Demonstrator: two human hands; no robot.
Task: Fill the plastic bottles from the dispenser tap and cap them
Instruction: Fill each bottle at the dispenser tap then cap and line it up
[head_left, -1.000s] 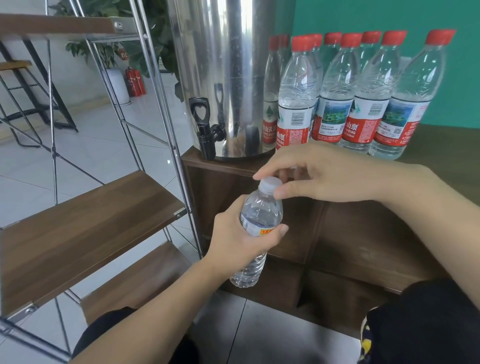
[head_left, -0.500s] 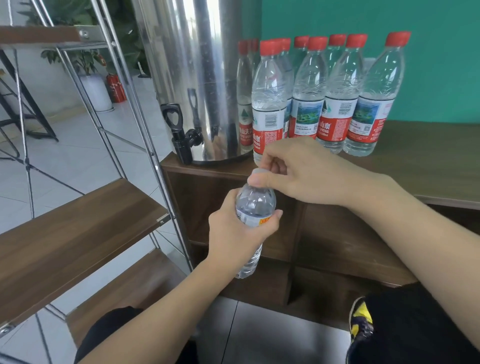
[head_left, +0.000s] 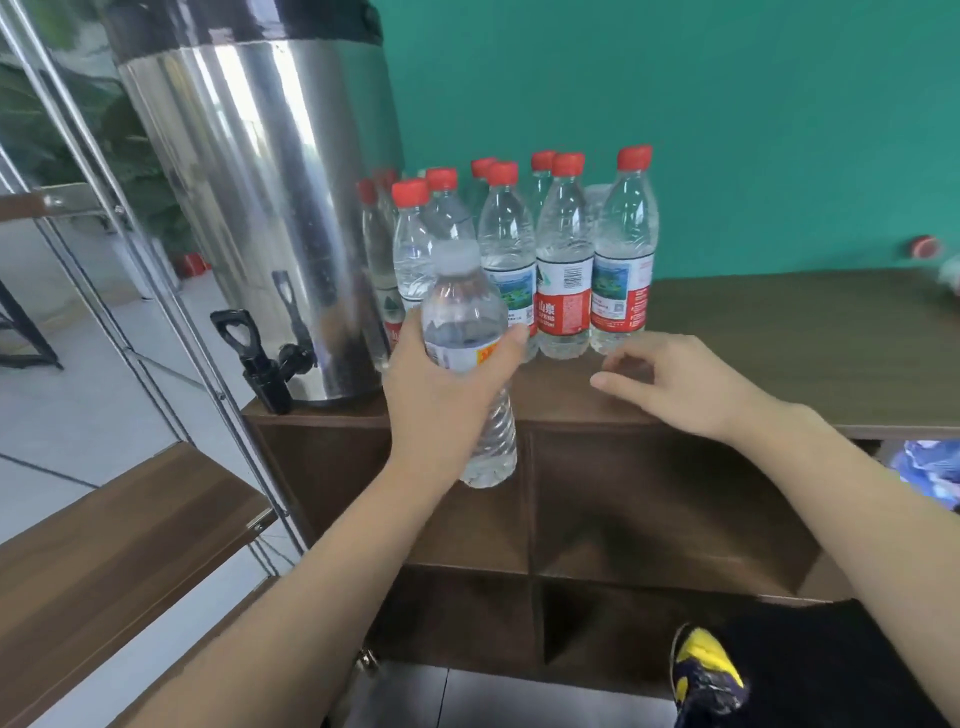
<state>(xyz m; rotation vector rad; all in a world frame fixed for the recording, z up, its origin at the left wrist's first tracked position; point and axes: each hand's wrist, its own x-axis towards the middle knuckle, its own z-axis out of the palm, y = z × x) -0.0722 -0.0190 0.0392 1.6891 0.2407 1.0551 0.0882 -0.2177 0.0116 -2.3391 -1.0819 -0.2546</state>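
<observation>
The left hand grips a clear plastic bottle around its middle, thumb on the side toward the dispenser and fingertips curling round the labelled band on the other side; the bottle stands nearly upright, its pale cap on and its ribbed base hanging below the palm, in front of the edge of the wooden cabinet. The right hand holds nothing — its fingers are loosely bent and spread, hovering just above the cabinet top, apart from the held bottle. Just beyond the fingertips of both hands stands a cluster of red-capped bottles with red and white labels, packed close together on the cabinet top. Beyond the left thumb stands the steel dispenser, its black tap jutting out over the cabinet's corner — well clear of the held bottle. Far off past the right hand, a loose red cap shows by the green wall.
</observation>
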